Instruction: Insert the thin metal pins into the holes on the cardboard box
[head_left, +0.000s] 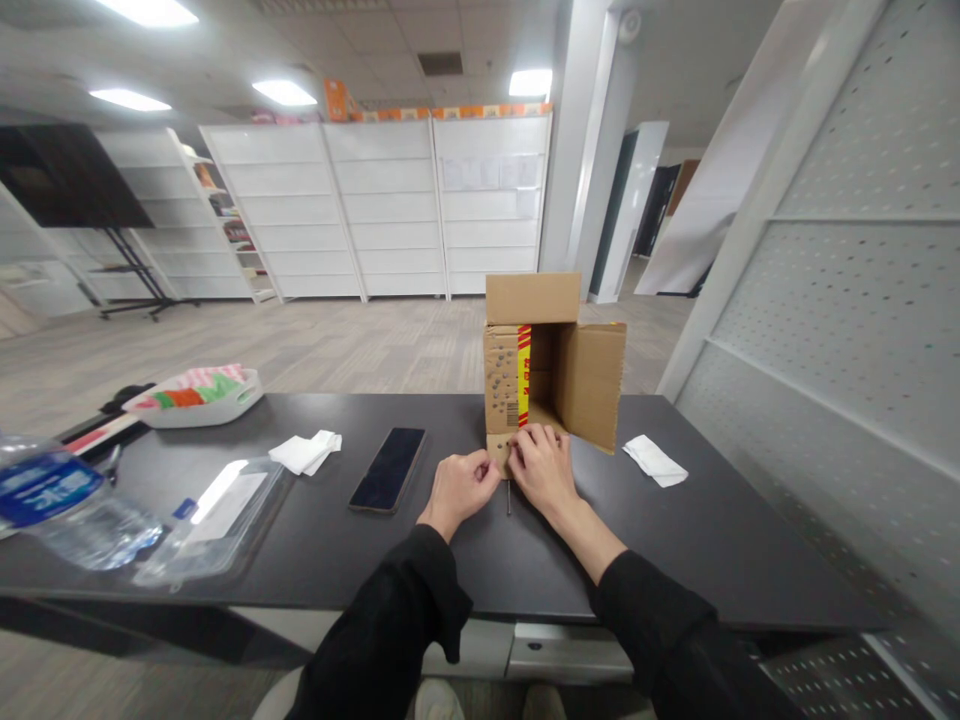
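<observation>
The person's left hand [459,488] has its fingers curled in, thumb and forefinger meeting at the left edge of the small lower flap [499,456] of a cardboard box; the right hand [543,472] bends its fingers over the same flap from the other side, knuckles up; whether either hand pinches some small piece there cannot be told, as the fingers hide it; a thin dark rod [509,498] shows just below the flap, between the two wrists, pointing toward the near edge of the worktop [720,530]; the cardboard box [546,372] itself stands by the far edge, right of its middle, its open side facing the person, one flap raised on top and another swung out to the right; dark round dots and a red-and-yellow strip [524,375] mark its left front panel; to the right of the box, toward the far right corner, lies a folded white tissue [655,461]; left of the hands a dark phone [388,470] lies aslant, with white tissues [306,453] just beyond its left side; farther left, toward the near left corner, are a clear plastic case [217,522] and a water bottle [71,502] lying on its side; a white basket [244,398] holding colourful packaging sits near the far left corner.
</observation>
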